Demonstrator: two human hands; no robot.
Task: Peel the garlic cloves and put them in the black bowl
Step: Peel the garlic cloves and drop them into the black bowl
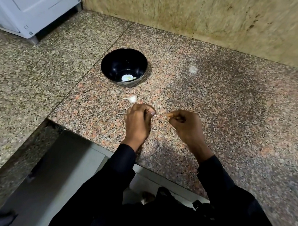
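Note:
The black bowl (111, 62) stands on the granite counter, with one pale peeled clove (130, 78) lying at its bottom. An unpeeled garlic clove (132, 98) lies on the counter just in front of the bowl. My left hand (138, 120) hovers right below that clove with its fingers curled, and a small pale bit of garlic shows pinched at the fingertips. My right hand (186, 124) is a short gap to the right. It is curled into a loose fist with the thumb against the index finger, and nothing shows in it.
A white appliance (33, 3) stands at the back left of the counter. A tiled wall (207, 15) rises behind the counter. The counter's front edge (157, 169) runs under my forearms, with a lower granite ledge (10, 100) to the left.

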